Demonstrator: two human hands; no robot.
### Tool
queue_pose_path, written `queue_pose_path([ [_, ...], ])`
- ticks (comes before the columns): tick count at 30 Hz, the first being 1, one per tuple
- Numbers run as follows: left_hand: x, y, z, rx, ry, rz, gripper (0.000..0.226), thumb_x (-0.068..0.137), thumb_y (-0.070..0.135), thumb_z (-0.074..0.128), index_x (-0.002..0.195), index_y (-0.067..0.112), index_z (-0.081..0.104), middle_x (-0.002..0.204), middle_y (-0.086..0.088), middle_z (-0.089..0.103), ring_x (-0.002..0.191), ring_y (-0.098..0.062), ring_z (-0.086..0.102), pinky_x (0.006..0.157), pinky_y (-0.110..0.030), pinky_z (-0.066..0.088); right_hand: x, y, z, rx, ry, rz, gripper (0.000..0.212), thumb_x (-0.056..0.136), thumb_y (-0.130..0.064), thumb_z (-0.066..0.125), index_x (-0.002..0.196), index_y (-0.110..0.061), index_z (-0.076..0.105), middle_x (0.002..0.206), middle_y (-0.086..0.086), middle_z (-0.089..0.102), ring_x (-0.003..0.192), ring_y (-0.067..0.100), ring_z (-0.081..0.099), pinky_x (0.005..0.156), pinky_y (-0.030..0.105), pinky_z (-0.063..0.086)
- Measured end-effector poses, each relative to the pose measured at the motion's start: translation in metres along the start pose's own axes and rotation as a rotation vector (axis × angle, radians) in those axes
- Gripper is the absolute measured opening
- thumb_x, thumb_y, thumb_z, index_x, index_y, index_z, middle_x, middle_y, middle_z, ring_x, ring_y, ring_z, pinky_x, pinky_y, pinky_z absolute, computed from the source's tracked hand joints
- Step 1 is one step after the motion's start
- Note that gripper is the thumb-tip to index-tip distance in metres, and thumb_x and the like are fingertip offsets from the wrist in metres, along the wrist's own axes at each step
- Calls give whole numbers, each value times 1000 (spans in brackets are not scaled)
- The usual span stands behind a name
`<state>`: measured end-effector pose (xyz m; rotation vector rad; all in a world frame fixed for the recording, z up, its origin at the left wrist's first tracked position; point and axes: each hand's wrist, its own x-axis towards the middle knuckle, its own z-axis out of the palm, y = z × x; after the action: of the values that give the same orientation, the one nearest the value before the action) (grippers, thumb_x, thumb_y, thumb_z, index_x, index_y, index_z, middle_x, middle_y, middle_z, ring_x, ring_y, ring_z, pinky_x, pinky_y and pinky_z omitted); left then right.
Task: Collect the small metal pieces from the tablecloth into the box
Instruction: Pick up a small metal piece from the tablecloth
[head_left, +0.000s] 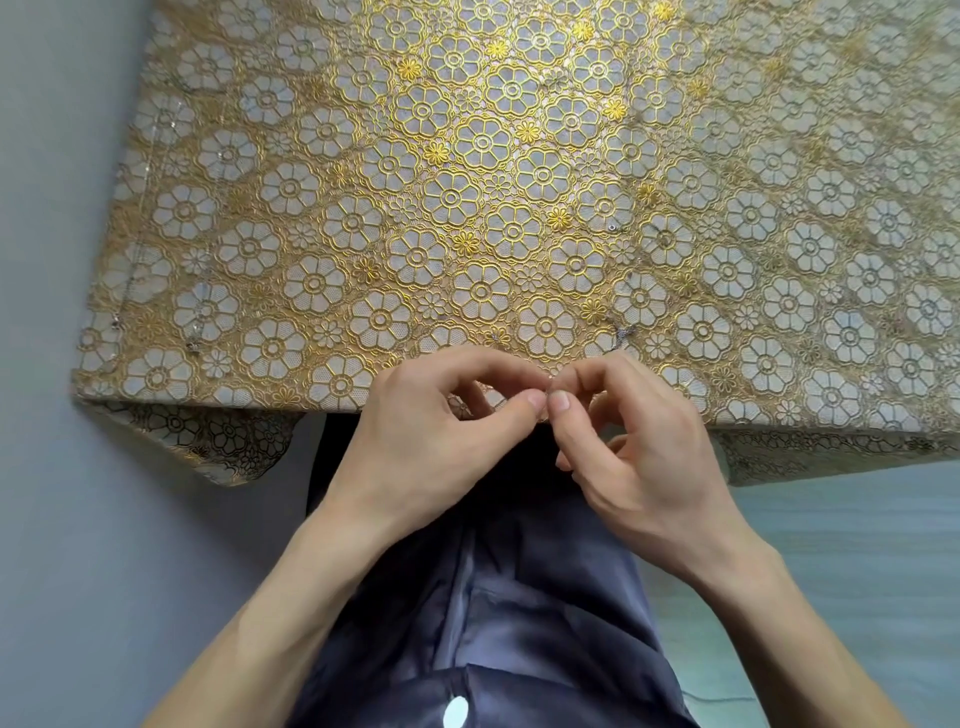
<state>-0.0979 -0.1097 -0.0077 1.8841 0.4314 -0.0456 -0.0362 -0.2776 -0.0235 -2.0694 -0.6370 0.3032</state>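
Observation:
A gold and white flower-patterned tablecloth (467, 182) covers the table. Small metal pieces lie scattered on it, one dark bent piece (619, 332) just beyond my right hand and a tiny ring (613, 227) farther back. More small pieces (193, 346) sit near the left edge. My left hand (441, 421) and my right hand (634, 441) meet at the table's near edge, thumbs and forefingers pinched together tip to tip on something tiny that I can barely see between them. No box is in view.
The table's left edge (124, 270) borders a grey floor. The cloth hangs over the near corners (228, 447). My dark lap (493, 597) is right below the near edge. A pale blue surface (857, 545) lies at the right.

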Motion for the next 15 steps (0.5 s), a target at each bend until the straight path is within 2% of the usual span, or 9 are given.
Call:
queue_pose_path([
  [4,-1,2,0,-28,13,-22,9,83,31,82,87,39,80,77,18,73,58,0,55,59,-16,43,-1,0,0,-13,4,-7,14,96,-33,55,94,-20,60,85,-16,56,66,10,63,55,19,47],
  [10,-3,8,2,122,75,16,3,80,32,81,80,33,79,70,25,68,61,1,62,58,-9,43,-2,0,0,-87,14,-39,13,95,-30,55,93,-19,61,81,-14,54,67,8,59,56,17,45],
  [15,-3,7,8,268,167,121,10,80,39,71,81,30,75,76,17,70,68,-5,64,64,-27,53,-2,-2,5,-152,60,-13,17,95,-34,53,92,-19,61,83,-16,53,69,6,56,62,20,44],
])
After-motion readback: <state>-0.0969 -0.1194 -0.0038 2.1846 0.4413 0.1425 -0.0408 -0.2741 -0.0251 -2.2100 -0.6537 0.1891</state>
